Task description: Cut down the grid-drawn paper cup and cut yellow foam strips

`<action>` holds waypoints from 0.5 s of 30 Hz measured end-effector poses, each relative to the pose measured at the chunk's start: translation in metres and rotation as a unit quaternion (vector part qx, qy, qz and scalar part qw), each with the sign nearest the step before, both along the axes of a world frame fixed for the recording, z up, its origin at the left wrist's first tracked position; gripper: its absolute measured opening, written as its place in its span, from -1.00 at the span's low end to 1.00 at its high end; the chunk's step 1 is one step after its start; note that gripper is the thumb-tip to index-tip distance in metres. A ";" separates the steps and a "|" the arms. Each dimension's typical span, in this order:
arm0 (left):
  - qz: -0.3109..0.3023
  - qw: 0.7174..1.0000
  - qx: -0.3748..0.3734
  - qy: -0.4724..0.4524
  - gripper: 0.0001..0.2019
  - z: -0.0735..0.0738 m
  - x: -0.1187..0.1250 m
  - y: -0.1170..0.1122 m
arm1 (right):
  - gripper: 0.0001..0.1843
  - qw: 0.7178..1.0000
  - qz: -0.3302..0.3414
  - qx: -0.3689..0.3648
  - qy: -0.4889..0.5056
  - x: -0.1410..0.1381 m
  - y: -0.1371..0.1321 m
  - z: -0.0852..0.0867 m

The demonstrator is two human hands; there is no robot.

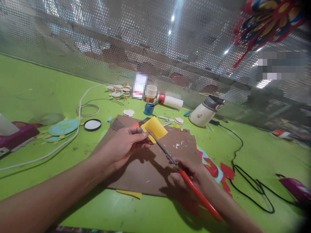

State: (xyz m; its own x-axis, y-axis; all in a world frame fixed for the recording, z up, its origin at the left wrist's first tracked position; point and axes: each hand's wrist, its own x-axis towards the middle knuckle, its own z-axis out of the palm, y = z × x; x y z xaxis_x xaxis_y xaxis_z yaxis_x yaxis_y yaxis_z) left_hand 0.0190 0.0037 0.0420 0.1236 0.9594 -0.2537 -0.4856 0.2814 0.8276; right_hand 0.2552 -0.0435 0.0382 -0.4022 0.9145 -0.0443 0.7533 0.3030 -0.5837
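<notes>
My left hand point(131, 140) pinches a small yellow piece of paper or felt point(157, 127) between thumb and fingers, above a brown board point(145, 178). My right hand point(186, 173) is closed around scissors with long red handles point(199, 192). Their metal blades point up and left and meet the yellow piece near my left thumb. Whether the blades are parted there I cannot tell. Small white scraps point(181, 145) lie on the board beneath, and a yellow strip point(128, 193) sticks out from under its near edge.
Behind the board stand a blue jar point(148, 109) with a pen, a white cup point(151, 92) and a white jug point(205, 111). Red scraps point(227, 171) and a black cord point(259, 184) lie right; light blue discs point(63, 127) and a white cable point(79, 119) left.
</notes>
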 end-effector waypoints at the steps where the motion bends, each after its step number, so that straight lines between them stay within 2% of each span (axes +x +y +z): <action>1: -0.002 1.000 -0.003 -0.001 -0.77 0.000 0.000 0.000 | -0.53 1.000 0.003 -0.001 0.000 0.000 0.000 0.000; 10: -0.003 1.000 -0.006 -0.005 -0.81 -0.001 0.000 -0.001 | -0.61 1.000 0.020 -0.007 0.020 0.000 -0.002 -0.003; 15: -0.008 1.000 -0.001 -0.007 -0.78 -0.003 0.000 0.000 | -0.64 1.000 0.008 -0.004 0.015 -0.002 -0.002 -0.003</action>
State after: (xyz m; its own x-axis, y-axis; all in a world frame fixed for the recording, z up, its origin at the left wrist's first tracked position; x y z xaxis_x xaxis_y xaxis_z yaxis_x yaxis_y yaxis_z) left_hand 0.0194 0.0034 0.0391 0.1420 0.9569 -0.2534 -0.4934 0.2903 0.8199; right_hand 0.2535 -0.0454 0.0354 -0.4176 0.9078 -0.0389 0.7302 0.3098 -0.6089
